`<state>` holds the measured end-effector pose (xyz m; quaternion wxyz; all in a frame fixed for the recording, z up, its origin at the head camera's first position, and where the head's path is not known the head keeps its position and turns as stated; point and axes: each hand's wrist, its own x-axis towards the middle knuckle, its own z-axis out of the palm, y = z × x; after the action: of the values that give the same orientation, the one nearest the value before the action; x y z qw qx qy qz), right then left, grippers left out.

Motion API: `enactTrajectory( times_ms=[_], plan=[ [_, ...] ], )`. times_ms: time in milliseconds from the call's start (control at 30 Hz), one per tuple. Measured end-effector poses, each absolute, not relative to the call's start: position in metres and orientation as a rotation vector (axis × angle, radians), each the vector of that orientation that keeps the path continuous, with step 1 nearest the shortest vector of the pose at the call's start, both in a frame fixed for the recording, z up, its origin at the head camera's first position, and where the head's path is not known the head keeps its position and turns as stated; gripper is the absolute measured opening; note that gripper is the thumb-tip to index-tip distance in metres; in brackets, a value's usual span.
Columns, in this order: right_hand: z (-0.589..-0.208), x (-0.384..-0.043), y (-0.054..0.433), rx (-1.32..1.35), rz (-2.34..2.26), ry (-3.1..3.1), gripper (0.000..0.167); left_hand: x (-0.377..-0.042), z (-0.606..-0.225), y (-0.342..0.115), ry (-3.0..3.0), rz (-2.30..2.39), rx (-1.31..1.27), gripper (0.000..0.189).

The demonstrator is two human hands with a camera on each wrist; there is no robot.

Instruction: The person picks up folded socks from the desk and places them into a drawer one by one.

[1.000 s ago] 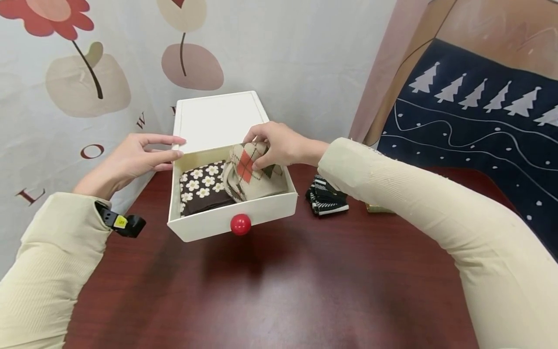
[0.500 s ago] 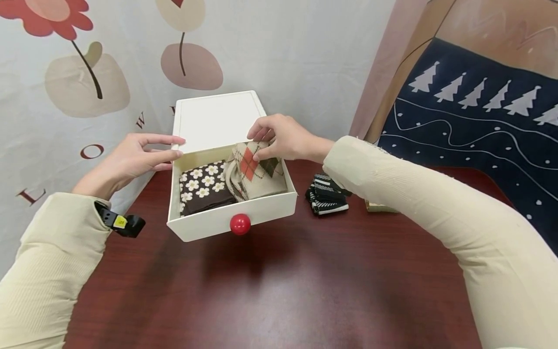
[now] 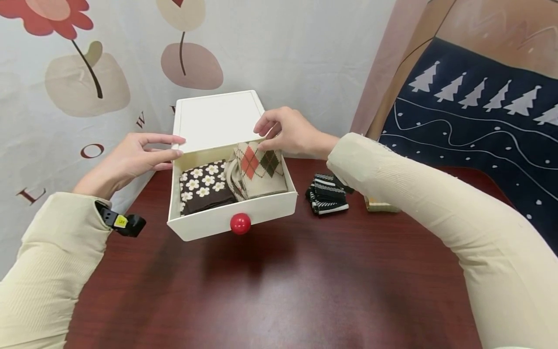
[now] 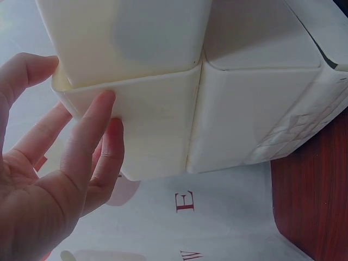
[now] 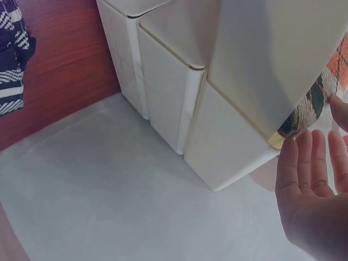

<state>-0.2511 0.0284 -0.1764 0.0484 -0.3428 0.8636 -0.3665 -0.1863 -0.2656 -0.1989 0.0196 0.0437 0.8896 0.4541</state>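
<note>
Argyle sock bundle (image 3: 259,179), folded and beige with orange and dark green diamonds, sits in the right half of the pulled-out drawer (image 3: 270,209), and right beside it lies a dark floral bundle (image 3: 202,186) dotted with white flowers! Above it, the right hand (image 3: 289,131) is relaxed, fingers loosely bent, grasping nothing; the thumb is right at the bundle's upper edge, though I cannot tell whether it touches. Over to the left hand (image 3: 131,157): clenched on nothing, fingers extended and resting at the front corner of the white cabinet (image 3: 218,116). A shiny red knob (image 3: 240,223) juts from the drawer front. Out on the dark red counter (image 3: 270,300), a black-and-white striped bundle (image 3: 327,196) lies near the drawer, and a yellowish-green item (image 3: 381,206) peeks from behind the right sleeve (image 3: 392,179).
</note>
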Motion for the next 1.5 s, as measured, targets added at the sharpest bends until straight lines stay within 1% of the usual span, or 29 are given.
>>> enactTrajectory(
  times_ms=[133,233,400,500,600,700,800,1033,1200,1367,1500],
  plan=[
    [-0.168,-0.247,0.033,-1.050,-1.129,2.640,0.028,-0.187,-0.199,-0.265,2.754,1.427,0.140,0.041],
    [-0.157,-0.236,0.039,-1.093,-1.113,2.640,0.026,-0.187,-0.199,-0.266,2.756,1.430,0.143,0.040],
    [-0.147,-0.202,0.050,-1.265,-1.208,2.527,0.020,-0.189,-0.197,-0.266,2.764,1.413,0.146,0.042],
    [-0.152,-0.177,0.055,-1.414,-1.275,2.408,0.018,-0.189,-0.197,-0.265,2.774,1.391,0.147,0.044],
    [-0.167,-0.154,0.059,-1.508,-1.310,2.309,0.018,-0.190,-0.197,-0.265,2.783,1.372,0.149,0.044],
    [-0.187,-0.136,0.060,-1.504,-1.369,2.239,0.019,-0.190,-0.197,-0.265,2.786,1.365,0.155,0.044],
    [-0.209,-0.124,0.058,-1.488,-1.454,2.186,0.022,-0.188,-0.198,-0.266,2.779,1.382,0.153,0.043],
    [-0.259,-0.121,0.050,-1.460,-1.655,2.252,0.027,-0.186,-0.202,-0.265,2.764,1.448,0.153,0.040],
    [-0.292,-0.119,0.041,-1.424,-1.806,2.277,0.037,-0.187,-0.203,-0.264,2.751,1.458,0.171,0.040],
    [-0.306,-0.116,0.029,-1.340,-1.960,2.170,0.046,-0.188,-0.203,-0.266,2.748,1.463,0.170,0.040],
    [-0.313,-0.112,0.019,-1.280,-2.097,2.121,0.047,-0.188,-0.203,-0.267,2.747,1.461,0.164,0.041]
  ],
)
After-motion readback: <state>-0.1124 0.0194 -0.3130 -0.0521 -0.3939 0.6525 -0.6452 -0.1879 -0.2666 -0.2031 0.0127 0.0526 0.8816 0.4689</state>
